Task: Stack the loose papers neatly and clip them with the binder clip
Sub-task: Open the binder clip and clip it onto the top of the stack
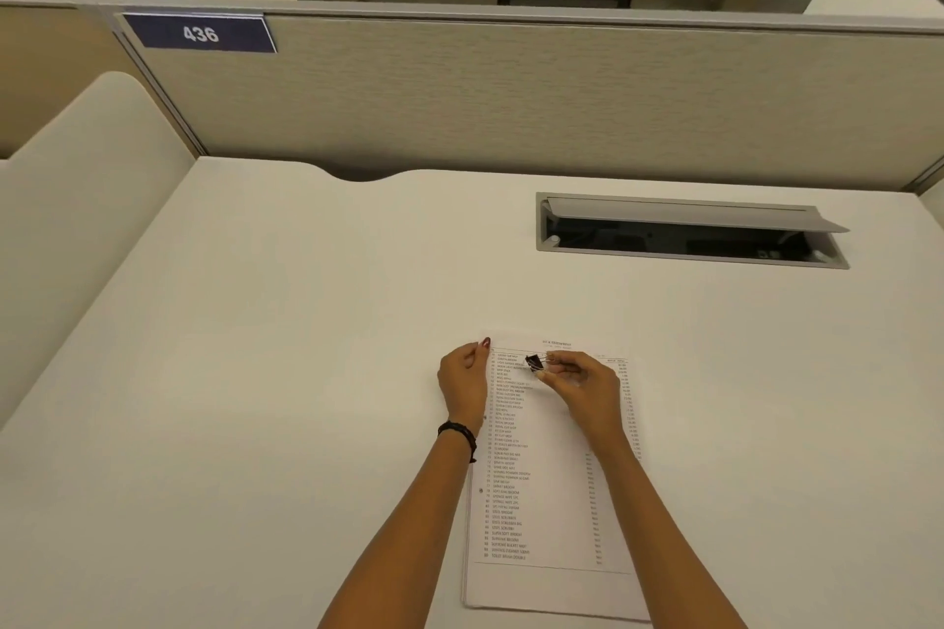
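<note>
A stack of white printed papers (554, 501) lies flat on the white desk (265, 373), edges roughly lined up. My right hand (580, 381) pinches a small black binder clip (534, 362) by its wire handles, just above the upper left part of the top sheet. My left hand (464, 381) rests at the stack's top left corner, with fingertips on the paper's edge. A dark bracelet sits on my left wrist.
A grey cable hatch (689, 232) with its lid raised is set into the desk at the back right. A beige partition (511, 92) with a blue "436" sign (200, 34) borders the far side. Black chairs stand beyond it.
</note>
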{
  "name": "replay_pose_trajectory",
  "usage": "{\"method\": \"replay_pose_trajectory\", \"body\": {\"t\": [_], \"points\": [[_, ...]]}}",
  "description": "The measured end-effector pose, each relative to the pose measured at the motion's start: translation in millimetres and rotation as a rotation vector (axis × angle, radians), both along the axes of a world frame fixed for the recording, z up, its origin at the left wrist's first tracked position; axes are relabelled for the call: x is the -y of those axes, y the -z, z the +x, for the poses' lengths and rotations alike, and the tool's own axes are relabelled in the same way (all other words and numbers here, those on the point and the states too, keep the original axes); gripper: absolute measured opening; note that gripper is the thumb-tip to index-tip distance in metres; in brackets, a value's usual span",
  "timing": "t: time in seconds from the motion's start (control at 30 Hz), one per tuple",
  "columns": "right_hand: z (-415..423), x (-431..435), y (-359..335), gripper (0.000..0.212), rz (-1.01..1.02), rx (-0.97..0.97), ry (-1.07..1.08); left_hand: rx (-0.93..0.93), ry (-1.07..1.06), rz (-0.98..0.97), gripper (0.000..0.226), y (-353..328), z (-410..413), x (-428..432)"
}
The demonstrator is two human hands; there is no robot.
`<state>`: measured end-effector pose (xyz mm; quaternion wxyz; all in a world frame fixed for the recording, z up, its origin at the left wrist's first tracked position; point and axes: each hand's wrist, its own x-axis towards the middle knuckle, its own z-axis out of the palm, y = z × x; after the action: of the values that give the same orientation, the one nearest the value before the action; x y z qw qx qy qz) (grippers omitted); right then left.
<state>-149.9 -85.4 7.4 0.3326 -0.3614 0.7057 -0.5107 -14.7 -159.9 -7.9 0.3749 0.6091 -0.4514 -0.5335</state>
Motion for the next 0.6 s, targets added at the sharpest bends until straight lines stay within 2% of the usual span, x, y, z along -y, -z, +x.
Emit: {"method": "replay_pose_trajectory", "body": {"t": [0.1, 0.6], "points": [[-1.2, 10.0, -16.8, 0.028, -0.028, -0.048, -0.027, -0.012, -0.051, -0.001, 0.019, -4.8, 2.0, -3.3], [15.3, 33.0, -73.1, 0.021, -0.001, -0.319, -0.199, -0.073, 0.072, -0.163, 0.024, -38.7, 19.7, -10.8]]}}
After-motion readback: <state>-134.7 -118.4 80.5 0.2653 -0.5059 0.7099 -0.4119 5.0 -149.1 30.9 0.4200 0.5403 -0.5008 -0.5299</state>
